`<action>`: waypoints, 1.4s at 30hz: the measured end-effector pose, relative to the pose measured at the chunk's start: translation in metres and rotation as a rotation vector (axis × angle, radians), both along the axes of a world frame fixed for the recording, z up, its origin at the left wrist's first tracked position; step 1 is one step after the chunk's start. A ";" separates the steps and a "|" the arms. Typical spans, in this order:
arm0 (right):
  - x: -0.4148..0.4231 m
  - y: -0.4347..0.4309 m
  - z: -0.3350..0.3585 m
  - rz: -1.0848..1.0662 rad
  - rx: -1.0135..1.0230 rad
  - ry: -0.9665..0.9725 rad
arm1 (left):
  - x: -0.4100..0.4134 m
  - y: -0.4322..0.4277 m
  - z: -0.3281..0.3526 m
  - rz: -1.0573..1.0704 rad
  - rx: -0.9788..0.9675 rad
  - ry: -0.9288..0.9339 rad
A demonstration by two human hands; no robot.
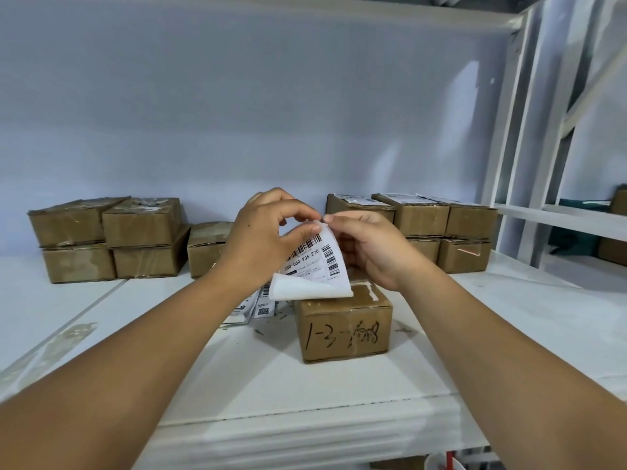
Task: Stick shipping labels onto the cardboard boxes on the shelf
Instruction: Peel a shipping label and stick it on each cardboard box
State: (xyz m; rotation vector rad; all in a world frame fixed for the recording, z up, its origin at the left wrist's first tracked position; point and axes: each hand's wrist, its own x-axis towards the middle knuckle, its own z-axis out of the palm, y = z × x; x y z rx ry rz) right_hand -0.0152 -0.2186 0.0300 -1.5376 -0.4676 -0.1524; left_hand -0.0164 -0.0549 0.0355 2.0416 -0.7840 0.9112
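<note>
Left hand point(268, 232): thumb and index curled, pinching the top corner of the label point(310, 262). Right hand point(369, 249): fingers curled, pinching the same corner from the other side. Fingertips of both hands nearly meet there. Can't tell whether liner and sticker are already separated at that corner.

Label is held in the air, printed face toward the camera, barcodes along the top and right edge, text "050-050-V05-220" readable. Bottom edge curls up, showing a blank white underside.

Directly below the label is the marked box point(342, 329), closed and taped, black handwriting on the front face. The label's lower curl hangs just over its top; contact is unclear.

Left of that box, loose labels point(258, 307) lie flat on the shelf point(271, 374), partly hidden by the left wrist.

Behind the left hand sits a single box point(203, 252). Further left, the unlabelled stack point(112, 239): two columns, two high, plain tops. At back right, the labelled stack point(427, 218): two high, white labels on the top boxes.
</note>
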 end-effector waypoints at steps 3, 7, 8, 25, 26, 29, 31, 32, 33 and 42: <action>0.001 -0.001 0.000 0.011 0.002 0.004 | 0.001 0.001 -0.002 0.084 0.046 -0.110; 0.003 -0.002 0.000 0.019 -0.009 0.004 | -0.003 0.000 0.000 0.111 0.052 -0.166; 0.004 -0.002 0.000 0.026 -0.016 0.004 | -0.004 -0.001 0.000 0.119 0.053 -0.179; 0.008 -0.004 0.000 -0.041 0.077 0.070 | 0.002 0.000 0.000 0.090 0.125 -0.325; 0.008 -0.005 0.001 -0.076 0.093 0.078 | 0.003 0.001 0.000 0.091 0.119 -0.299; 0.009 -0.011 0.002 -0.167 0.149 0.099 | 0.000 0.001 0.000 0.098 0.080 -0.216; 0.011 -0.014 0.002 -0.228 0.189 0.113 | -0.005 0.001 0.002 0.086 0.026 -0.194; 0.012 -0.016 0.001 -0.253 0.210 0.127 | -0.006 0.000 0.003 0.084 0.005 -0.197; 0.013 -0.018 0.001 -0.274 0.229 0.142 | -0.008 0.000 0.004 0.079 -0.020 -0.199; 0.017 -0.031 0.001 -0.563 0.475 0.207 | -0.002 0.008 0.011 -0.055 -0.495 -0.104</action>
